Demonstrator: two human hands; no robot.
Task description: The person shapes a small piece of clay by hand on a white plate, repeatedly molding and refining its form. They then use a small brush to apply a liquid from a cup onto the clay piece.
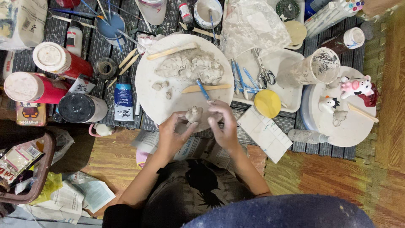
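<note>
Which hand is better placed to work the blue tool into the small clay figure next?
Right, probably. The right hand already grips the blue tool, beside the small clay figure. The left hand supports that figure from below, so it is occupied.

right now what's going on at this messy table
A person is shaping a small grey clay figure with both bare hands over a round white board. The left hand cups it from below, while the right hand pinches it and holds a blue-handled tool. A bigger lump of clay sits farther back on the board, with paint jars and brushes around.
</note>
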